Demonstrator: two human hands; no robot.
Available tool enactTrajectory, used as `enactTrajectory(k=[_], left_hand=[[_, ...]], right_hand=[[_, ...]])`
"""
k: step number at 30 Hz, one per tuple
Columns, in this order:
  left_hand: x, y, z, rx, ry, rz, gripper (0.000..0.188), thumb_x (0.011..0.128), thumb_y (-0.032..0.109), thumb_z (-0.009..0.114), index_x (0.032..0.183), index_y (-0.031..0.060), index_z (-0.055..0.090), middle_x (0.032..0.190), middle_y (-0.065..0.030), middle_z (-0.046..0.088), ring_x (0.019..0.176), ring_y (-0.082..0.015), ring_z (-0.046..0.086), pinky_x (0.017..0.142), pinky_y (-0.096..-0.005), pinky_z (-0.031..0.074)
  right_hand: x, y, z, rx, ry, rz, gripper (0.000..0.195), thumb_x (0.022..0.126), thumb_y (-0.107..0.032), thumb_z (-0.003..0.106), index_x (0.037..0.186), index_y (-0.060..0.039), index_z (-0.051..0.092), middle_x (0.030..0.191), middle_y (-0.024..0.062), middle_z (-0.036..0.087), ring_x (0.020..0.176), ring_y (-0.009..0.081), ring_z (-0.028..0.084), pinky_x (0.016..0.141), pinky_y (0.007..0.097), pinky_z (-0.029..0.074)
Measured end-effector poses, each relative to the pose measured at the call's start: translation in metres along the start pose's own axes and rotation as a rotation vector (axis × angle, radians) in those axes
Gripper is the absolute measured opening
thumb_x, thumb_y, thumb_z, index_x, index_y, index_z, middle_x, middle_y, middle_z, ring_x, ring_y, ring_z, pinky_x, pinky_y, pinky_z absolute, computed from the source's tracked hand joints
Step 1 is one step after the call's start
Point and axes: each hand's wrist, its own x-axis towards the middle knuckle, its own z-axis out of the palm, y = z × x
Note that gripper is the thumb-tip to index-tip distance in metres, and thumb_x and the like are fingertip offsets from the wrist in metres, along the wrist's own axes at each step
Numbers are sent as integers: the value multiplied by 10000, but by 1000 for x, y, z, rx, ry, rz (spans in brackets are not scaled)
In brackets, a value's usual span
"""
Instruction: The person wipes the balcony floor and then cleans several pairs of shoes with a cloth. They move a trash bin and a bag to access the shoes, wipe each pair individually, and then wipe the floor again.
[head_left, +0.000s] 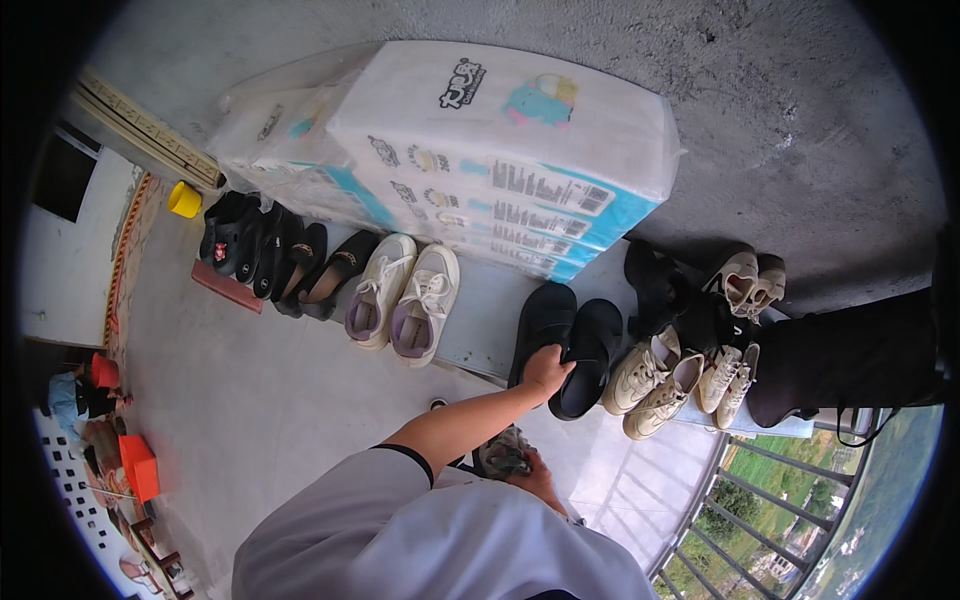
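Note:
My left hand (546, 370) reaches down to a pair of black slippers on a light-coloured low ledge (480, 341). Its fingers grip the inner side of the left black slipper (546, 319), and the thumb lies against the right black slipper (592, 360). Close to my body, my right hand (536, 480) holds a crumpled, patterned grey-green cloth (506, 454). White lace-up sneakers with lilac insoles (424, 304) stand left of the slippers. To their right are cream lace-up shoes (660, 382).
Behind the shoes, large plastic-wrapped tissue packs (502, 150) lean near a concrete wall (787, 112). Black clogs and flats (300, 259) line the left end. A black bag (840, 360) and metal railing (780, 480) bound the right. Far left, a person (71, 405) is near red containers (140, 466).

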Motion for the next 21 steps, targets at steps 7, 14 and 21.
enactTrajectory(k=[7, 14, 21], left_hand=[[1, -5, -84, -77, -260, -70, 371, 708, 282, 711, 934, 3, 614, 781, -118, 625, 756, -303, 609, 687, -407, 481], [-6, -113, -230, 593, 539, -580, 670, 608, 344, 789, 1126, 50, 482, 1096, -122, 538, 1074, -297, 457, 929, -421, 349], [33, -172, -250, 472, 123, -657, 306, 694, 332, 697, 798, 51, 634, 838, -134, 652, 836, -322, 614, 745, -435, 466]], right_hand=[[10, -28, -23, 358, -117, 12, 710, 600, -59, 722, 1266, -28, 475, 1103, 107, 598, 995, 209, 576, 877, 319, 472], [22, -151, -35, 697, -205, -44, 694, 571, 41, 691, 1234, -20, 494, 1091, 75, 591, 992, 201, 566, 898, 311, 443], [63, -195, -9, 755, 38, -102, 670, 596, 66, 674, 1230, -30, 480, 1063, 63, 579, 962, 194, 560, 871, 306, 447]])
